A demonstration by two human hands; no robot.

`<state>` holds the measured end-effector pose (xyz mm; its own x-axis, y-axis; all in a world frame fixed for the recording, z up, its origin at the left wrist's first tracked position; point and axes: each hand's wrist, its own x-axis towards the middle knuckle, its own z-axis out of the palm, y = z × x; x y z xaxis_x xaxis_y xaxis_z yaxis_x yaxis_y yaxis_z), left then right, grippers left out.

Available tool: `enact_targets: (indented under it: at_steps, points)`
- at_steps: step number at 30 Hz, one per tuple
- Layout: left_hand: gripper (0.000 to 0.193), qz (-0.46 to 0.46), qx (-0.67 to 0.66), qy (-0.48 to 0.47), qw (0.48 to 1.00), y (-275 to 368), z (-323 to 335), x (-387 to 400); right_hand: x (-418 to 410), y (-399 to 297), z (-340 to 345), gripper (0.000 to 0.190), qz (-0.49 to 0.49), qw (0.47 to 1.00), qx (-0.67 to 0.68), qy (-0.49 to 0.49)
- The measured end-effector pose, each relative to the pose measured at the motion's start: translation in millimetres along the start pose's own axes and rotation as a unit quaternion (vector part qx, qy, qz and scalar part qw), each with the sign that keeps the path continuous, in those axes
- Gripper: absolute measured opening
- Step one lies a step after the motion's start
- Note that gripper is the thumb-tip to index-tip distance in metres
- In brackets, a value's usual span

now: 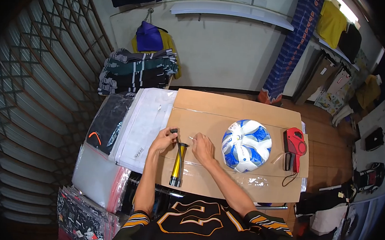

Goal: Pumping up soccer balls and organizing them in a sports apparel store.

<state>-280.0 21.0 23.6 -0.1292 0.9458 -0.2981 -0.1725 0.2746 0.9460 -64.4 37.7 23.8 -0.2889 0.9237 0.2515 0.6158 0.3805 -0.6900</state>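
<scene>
My left hand grips the black hose end of a hand pump. The pump's yellow barrel lies on a flat cardboard sheet, its black hose running along it. In my right hand a small, pale, thin piece is pinched between thumb and fingers; it looks like an inflation needle, too small to be certain. A gap separates this piece from the hose end. To the right of my right hand rests a white, blue and grey Molten football.
A red price labeller with a wrist strap lies at the cardboard's right side. Plastic-wrapped packs and white packaging are on the left. Folded striped garments are stacked beyond them, and a folding metal gate stands far left.
</scene>
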Motion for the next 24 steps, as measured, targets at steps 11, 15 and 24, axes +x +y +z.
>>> enact_targets:
  at_steps: [11, 15, 24]
  points:
    - [0.027, 0.037, -0.031, -0.02, 0.999, -5.1, -1.8, -5.5, 21.5, -6.0, -0.1, 0.012, 0.016, 0.998, 0.066, -0.012]
    - [0.032, 0.033, -0.068, -0.031, 0.997, -9.7, -1.1, -11.4, 30.9, -0.4, 8.8, 0.01, -0.009, 0.991, 0.13, 0.005]
    - [0.037, 0.037, -0.118, -0.025, 0.992, -0.5, 5.8, -21.9, 31.5, -14.7, 3.3, 0.006, -0.03, 0.976, 0.214, -0.009]
